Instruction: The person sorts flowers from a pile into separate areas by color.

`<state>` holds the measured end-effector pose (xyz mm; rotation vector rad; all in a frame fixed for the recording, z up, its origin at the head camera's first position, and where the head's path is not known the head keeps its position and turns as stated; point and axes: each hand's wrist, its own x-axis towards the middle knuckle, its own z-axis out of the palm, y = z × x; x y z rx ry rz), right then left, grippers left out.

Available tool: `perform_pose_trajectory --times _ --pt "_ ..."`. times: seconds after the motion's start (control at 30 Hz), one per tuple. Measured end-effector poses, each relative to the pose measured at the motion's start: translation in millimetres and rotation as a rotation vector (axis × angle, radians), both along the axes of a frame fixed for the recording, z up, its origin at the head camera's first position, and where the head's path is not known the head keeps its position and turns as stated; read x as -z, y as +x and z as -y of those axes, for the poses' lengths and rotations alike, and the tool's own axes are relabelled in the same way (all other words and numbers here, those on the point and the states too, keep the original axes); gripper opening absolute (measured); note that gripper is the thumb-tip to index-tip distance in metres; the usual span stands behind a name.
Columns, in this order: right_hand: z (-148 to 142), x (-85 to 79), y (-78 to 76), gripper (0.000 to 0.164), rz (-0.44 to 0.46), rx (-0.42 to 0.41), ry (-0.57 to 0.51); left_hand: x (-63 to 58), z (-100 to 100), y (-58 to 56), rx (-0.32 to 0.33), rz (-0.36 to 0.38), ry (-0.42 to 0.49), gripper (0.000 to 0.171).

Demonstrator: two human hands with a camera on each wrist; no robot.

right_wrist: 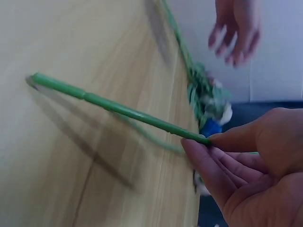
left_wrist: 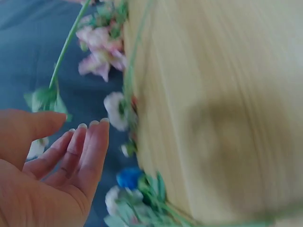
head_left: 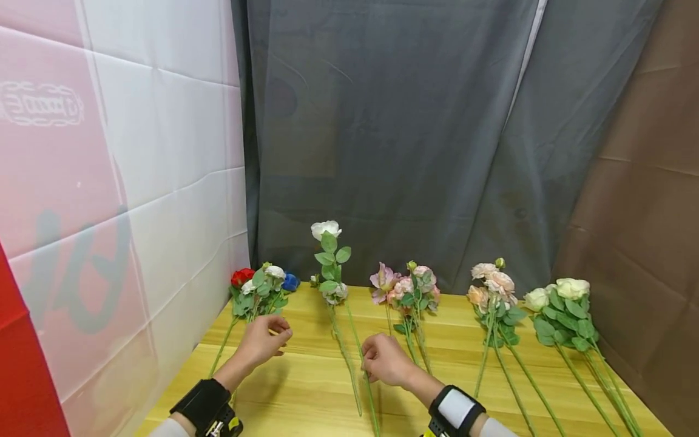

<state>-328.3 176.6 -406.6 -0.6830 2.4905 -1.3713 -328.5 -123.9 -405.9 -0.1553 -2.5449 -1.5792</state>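
My right hand point(head_left: 386, 361) pinches the green stem point(right_wrist: 128, 111) of a white artificial rose point(head_left: 326, 229) between thumb and fingers. The rose stands tilted over the table, bloom at the top against the dark curtain, leaves just under it. In the right wrist view the cut end of the stem sticks out past the fingertips above the wood. My left hand point(head_left: 261, 341) hovers to the left with its fingers loosely bent and nothing in them. Behind the held rose a pale flower point(head_left: 337, 294) lies on the table, its stem pointing toward me.
On the wooden table point(head_left: 306, 388), red point(head_left: 242, 277), white and blue point(head_left: 291, 281) flowers lie at left. Pink flowers point(head_left: 404, 286) lie right of the middle, then peach ones point(head_left: 498, 283) and white roses point(head_left: 572, 289). A grey curtain point(head_left: 382, 152) hangs behind; cloth walls flank both sides.
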Motion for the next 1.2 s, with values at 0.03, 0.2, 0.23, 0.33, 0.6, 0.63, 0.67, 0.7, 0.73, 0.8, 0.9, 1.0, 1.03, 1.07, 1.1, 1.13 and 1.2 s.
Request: perform_pose_trajectory --times 0.03,0.2,0.23,0.33,0.6,0.63,0.67,0.7,0.73,0.8,0.9,1.0,1.03,1.07,1.1,1.13,1.2 --pt "-3 1.9 -2.5 0.021 -0.015 0.005 0.014 1.8 6 0.1 -0.013 -0.002 -0.019 0.006" --pt "-13 15.6 -14.7 0.018 -0.018 0.051 0.060 15.1 36 -1.8 -0.070 0.008 -0.151 0.013" --pt "-14 18.9 -16.8 0.018 -0.005 0.060 0.069 18.0 42 -2.8 -0.084 0.009 -0.187 0.015" --pt "-16 28.0 -21.2 0.019 0.039 0.082 0.100 26.7 59 -5.8 -0.129 0.011 -0.295 0.019" --pt "-14 37.2 -25.3 0.018 0.027 0.093 0.152 37.0 81 -6.0 -0.149 0.043 -0.356 0.031" --pt "-14 36.3 -25.6 0.017 0.014 0.096 0.159 36.9 81 -6.5 -0.139 0.046 -0.353 0.040" --pt "-14 35.2 -25.8 0.015 0.001 0.098 0.169 36.6 80 -7.4 -0.133 0.057 -0.344 0.047" --pt "-13 34.2 -25.9 0.015 -0.007 0.100 0.179 36.6 80 -8.6 -0.124 0.069 -0.337 0.053" --pt "-13 33.0 -25.8 0.016 -0.011 0.102 0.188 37.2 80 -9.9 -0.116 0.074 -0.338 0.056" --pt "-13 30.6 -25.3 0.019 -0.025 0.101 0.213 38.5 80 -12.3 -0.099 0.090 -0.348 0.056" --pt "-12 28.8 -24.1 0.025 -0.042 0.089 0.242 41.1 84 -15.3 -0.088 0.136 -0.368 0.055" --pt "-12 28.1 -22.9 0.025 -0.055 0.080 0.256 40.7 88 -16.3 -0.078 0.178 -0.376 0.055" --pt "-12 28.0 -22.5 0.025 -0.056 0.083 0.256 39.6 90 -16.5 -0.074 0.190 -0.375 0.054" --pt "-12 28.0 -22.3 0.025 -0.053 0.085 0.256 38.1 91 -16.6 -0.072 0.205 -0.376 0.053" --pt "-12 27.8 -22.2 0.024 -0.054 0.089 0.256 36.1 92 -16.8 -0.072 0.209 -0.380 0.052" --pt "-12 27.7 -22.2 0.025 -0.055 0.092 0.257 33.5 93 -16.8 -0.071 0.215 -0.383 0.049" --pt "-12 27.8 -22.7 0.025 -0.058 0.096 0.260 27.7 94 -17.1 -0.073 0.235 -0.377 0.044"
